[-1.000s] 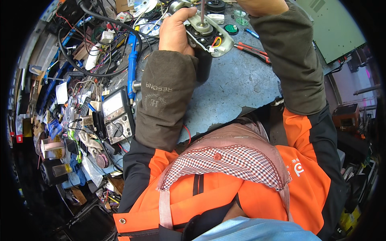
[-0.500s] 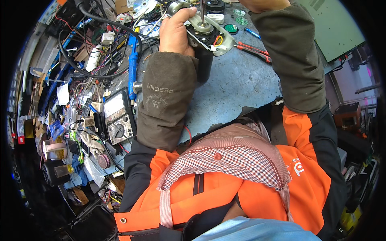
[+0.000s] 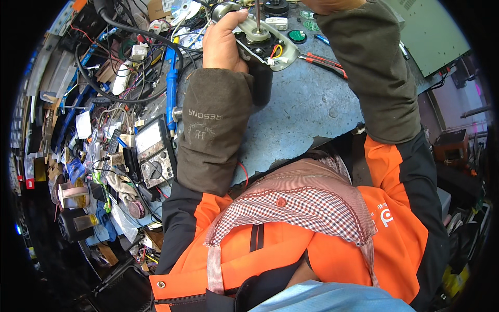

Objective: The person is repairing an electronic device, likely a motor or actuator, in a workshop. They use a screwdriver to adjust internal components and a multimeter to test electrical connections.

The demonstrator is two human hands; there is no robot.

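At the top centre, my left hand [image 3: 222, 39] grips a motor-like assembly with a black cylindrical body [image 3: 261, 88], a pale metal plate [image 3: 283, 49] and red and yellow wires [image 3: 277, 51]. A thin metal shaft, like a screwdriver's [image 3: 258, 18], stands upright on the round fitting [image 3: 257, 34] in the middle of the assembly; its top is cut off by the upper edge. My right hand [image 3: 330, 6] is at the top edge, to the right of that shaft, with its fingers mostly out of frame.
Red-handled cutter-like tool [image 3: 325, 65], green disc [image 3: 297, 36] and blue pen [image 3: 321, 39] lie on the worn bench [image 3: 299, 109]. Blue soldering-iron-like tool [image 3: 171, 88], analog multimeter [image 3: 155, 152], cables and clutter fill the left. A pale green metal panel [image 3: 431, 36] stands at upper right.
My hands and the assembly have shifted slightly left. The right sleeve sits a little higher. The grip of my left hand looks the same.
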